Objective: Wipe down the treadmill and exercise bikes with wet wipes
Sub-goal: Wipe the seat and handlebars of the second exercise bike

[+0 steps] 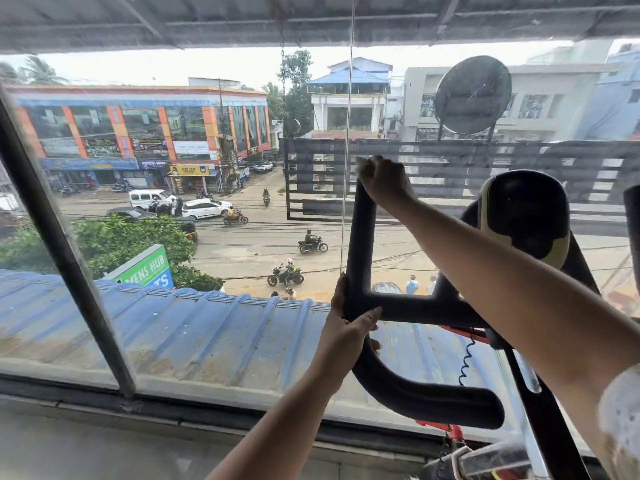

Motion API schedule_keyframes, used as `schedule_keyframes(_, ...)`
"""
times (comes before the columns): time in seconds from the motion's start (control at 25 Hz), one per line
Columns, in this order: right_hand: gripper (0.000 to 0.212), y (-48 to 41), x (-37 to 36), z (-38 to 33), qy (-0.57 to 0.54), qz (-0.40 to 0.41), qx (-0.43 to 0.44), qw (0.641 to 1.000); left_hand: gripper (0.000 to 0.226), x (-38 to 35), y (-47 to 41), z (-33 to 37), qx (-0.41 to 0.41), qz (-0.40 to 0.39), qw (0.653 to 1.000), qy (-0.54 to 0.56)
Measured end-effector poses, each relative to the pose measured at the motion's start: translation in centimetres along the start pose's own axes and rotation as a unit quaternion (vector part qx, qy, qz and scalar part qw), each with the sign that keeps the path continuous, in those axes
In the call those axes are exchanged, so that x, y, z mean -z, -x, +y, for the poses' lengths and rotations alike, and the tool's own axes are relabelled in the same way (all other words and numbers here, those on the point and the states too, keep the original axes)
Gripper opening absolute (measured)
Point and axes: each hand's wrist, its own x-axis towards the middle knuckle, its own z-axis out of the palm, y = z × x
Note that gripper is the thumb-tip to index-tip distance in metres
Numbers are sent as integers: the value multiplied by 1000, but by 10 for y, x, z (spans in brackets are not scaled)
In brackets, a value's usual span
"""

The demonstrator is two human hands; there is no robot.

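Head view: we look over the black foam-padded handlebar of an exercise bike that stands close against a large glass window. Our right hand is closed over the top end of the bar's upright section with its fingers curled round it. A pale corner of a wet wipe sticks out beyond the knuckles. Our left hand grips the same bar lower down, at the joint where the upright meets the horizontal crosspiece, with the thumb lying across the front and the fingers wrapped behind. Below that hand the bar curves down and to the right into a rounded end. To the right of the upright sits a rounded black and cream console, partly crossed by our right forearm. A coiled dark blue cable hangs beside a red frame part under the crosspiece. Through the glass we see a blue corrugated metal roof just below, and a street with motorbikes and cars further off
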Motion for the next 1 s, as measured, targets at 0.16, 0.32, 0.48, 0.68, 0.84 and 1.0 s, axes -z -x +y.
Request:
schedule_keyframes(0.16, 31, 9, -4, -8, -405, -4, -281, 870, 79, 2, -2, 0, -1, -2, 1000, -2)
schedule_keyframes(0.32, 35, 45, -21, -3, -466, -7, -339, 817, 81, 6, -4, 0, -14, 1, 998, -57)
schedule_keyframes(0.48, 48, 73, -32, 11, -377, -64, -324, 866, 74, 7, -8, 5, -74, 14, 975, -210)
schedule_keyframes(0.68, 28, 110, -16, 15, -284, -205, -275, 895, 60, 10, -14, 11, -117, 8, 943, -311)
schedule_keyframes(0.84, 23, 130, 5, 10, -151, -285, -220, 921, 74, 13, -50, 21, -128, -18, 952, -277)
schedule_keyframes(1.0, 41, 142, 34, 12, 18, -366, -106, 924, 65, 3, -74, 36, -123, 2, 971, -205)
